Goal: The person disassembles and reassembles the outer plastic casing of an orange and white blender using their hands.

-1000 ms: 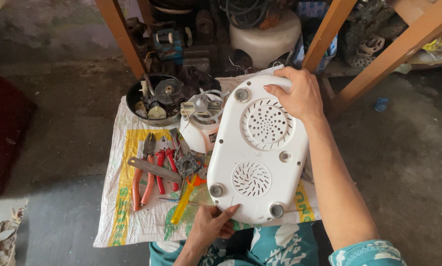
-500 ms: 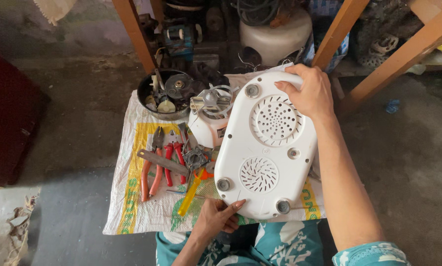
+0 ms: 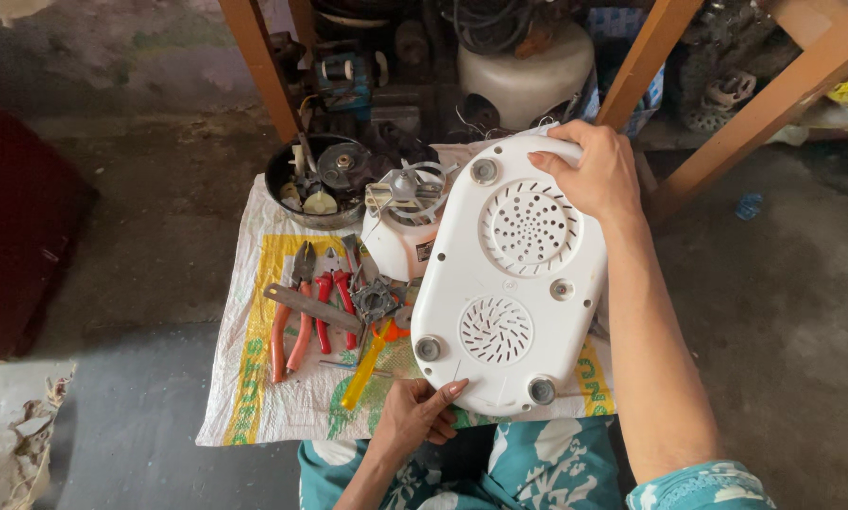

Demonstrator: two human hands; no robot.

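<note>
Two hands: both of mine are on the white appliance base, turned underside up over the woven sack mat so its vents and feet face me.
Right hand: grip wrapped over the far rim, steadying the tilt.
Left hand: fingers pinching the near edge from below (propping it, I judge).
Beside it: red-handled pliers, a yellow-handled screwdriver and a bowl of parts, within easy reach.
</note>
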